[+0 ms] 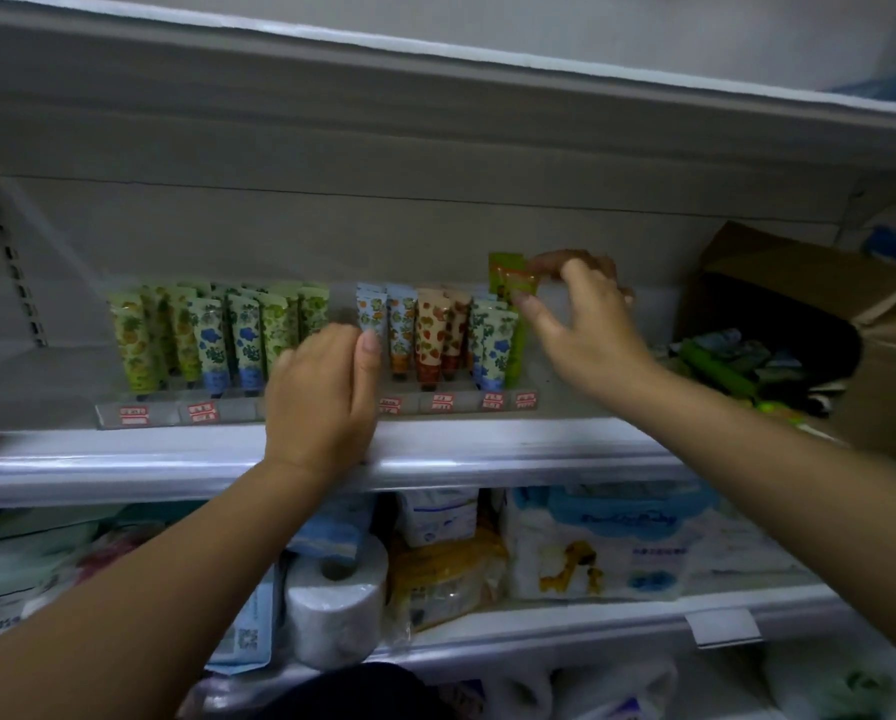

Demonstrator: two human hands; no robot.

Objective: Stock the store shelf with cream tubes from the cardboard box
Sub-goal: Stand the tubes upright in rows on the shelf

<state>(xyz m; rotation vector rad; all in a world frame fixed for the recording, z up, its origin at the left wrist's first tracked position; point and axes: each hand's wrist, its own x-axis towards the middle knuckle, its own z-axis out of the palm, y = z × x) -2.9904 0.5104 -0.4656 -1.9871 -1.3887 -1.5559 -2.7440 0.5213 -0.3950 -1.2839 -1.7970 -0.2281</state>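
The white metal store shelf (487,459) ran beneath both hands, its front rim just under the left wrist. To the right of the right hand, well apart from it, a brown cardboard box (809,272) lay on its side on the same shelf, with a loose heap of green and blue tubes (731,366) spilling from its open mouth. Left of the left hand stood a block of upright green and blue-patterned cream tubes (202,335); between the two hands stood a smaller block of blue, orange and red-spotted cream tubes (430,335), caps down. The left hand (321,402) reached into the gap between these blocks, its thumb straight and just beside the nearest pale blue tube; its fingers were hidden behind the back of the hand, so whether they held anything could not be told. The right hand (581,324) hovered at the right end of the smaller block, fingers spread, thumb and fingertips pinching the top of a green cream tube with an orange print (511,283), which stood upright just left of the hand and taller than its neighbours. Small red-and-white price labels (440,401) lined the strip below the hands.
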